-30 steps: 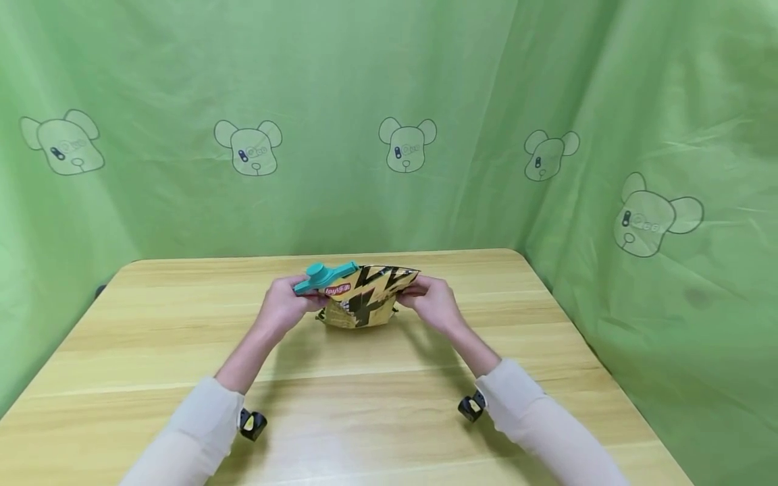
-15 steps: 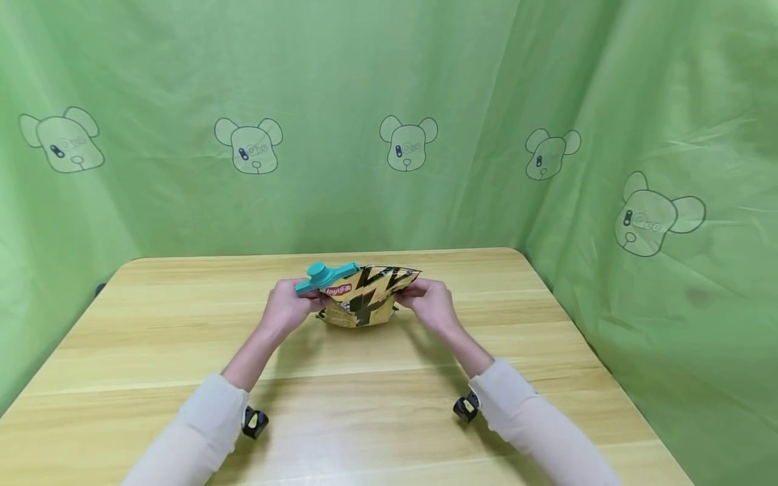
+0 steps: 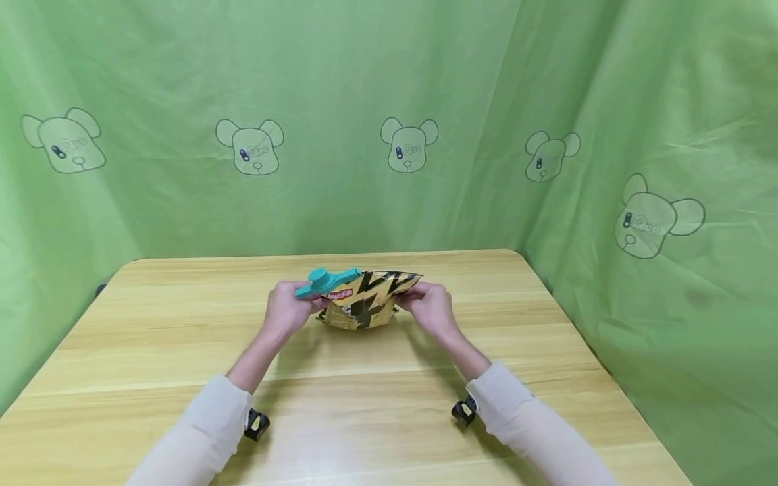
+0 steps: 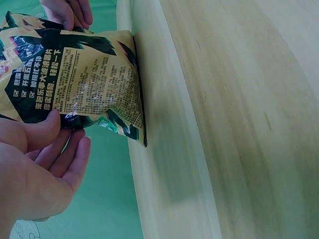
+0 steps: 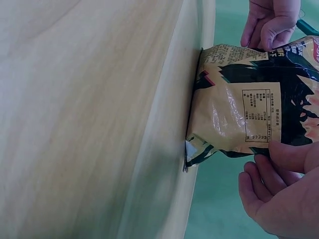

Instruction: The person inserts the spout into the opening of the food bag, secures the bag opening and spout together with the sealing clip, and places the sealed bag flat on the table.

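Note:
A yellow and black chip bag (image 3: 365, 305) stands upright on the wooden table (image 3: 152, 337), near its far middle. A teal sealing clip (image 3: 325, 281) sits along the left part of the bag's top edge. My left hand (image 3: 288, 308) pinches the bag's top left corner by the clip, with the thumb on the bag's face (image 4: 75, 84). My right hand (image 3: 429, 306) pinches the top right corner, and its thumb lies on the bag (image 5: 244, 104). In the right wrist view the left hand (image 5: 271, 22) shows curled fingers beside a sliver of the clip (image 5: 307, 27).
A green cloth backdrop (image 3: 389, 101) printed with bear heads hangs behind and to the right of the table. Small black wrist cameras (image 3: 255, 424) (image 3: 463, 412) hang under both sleeves. Bare wood lies between me and the bag.
The bag and both hands have sunk slightly toward the table. The grips look the same.

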The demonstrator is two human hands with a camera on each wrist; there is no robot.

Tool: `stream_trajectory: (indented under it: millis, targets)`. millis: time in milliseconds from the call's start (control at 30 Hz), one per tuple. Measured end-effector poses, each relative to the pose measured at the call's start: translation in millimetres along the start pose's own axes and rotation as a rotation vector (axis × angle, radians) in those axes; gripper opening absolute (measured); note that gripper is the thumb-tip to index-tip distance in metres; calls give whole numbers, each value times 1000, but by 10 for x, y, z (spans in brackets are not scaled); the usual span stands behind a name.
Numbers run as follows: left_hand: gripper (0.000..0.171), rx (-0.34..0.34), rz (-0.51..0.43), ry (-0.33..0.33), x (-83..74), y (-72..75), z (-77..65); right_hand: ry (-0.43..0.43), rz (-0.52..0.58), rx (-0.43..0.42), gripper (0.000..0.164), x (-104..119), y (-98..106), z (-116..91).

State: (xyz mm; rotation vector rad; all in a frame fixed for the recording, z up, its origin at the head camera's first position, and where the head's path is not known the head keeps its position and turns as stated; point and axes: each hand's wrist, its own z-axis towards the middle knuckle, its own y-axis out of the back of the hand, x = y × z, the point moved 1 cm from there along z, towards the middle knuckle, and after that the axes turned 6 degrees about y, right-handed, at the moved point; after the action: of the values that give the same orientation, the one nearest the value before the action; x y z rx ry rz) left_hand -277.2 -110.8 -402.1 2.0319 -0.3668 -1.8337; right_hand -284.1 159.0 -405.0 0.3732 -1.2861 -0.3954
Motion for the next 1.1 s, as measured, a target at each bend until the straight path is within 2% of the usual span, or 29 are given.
stream_trajectory:
  millis: [233,367,467,633,800,967,1100]
  targets:
    - [15,-50,-58,11,-9,-4,-26,-7,-10,3,13,43,12,-16]
    - [17,-47,-61,-13,-44,9,-41,-1,-61,7,12,124,29,-35]
    - [20,-10,-121,1,-74,17,-52,-20,-69,36,12,197,45,-54]
    - [21,61,-233,69,-96,6,-74,-68,-39,119,13,298,69,-86]
    - [21,88,-262,115,-64,-21,-75,-120,-11,182,14,316,69,-102]
    - [19,124,-294,186,21,-56,-37,-158,-4,195,19,238,73,-101]
    - [18,140,-301,207,88,-84,-11,-166,-8,212,22,167,52,-105]
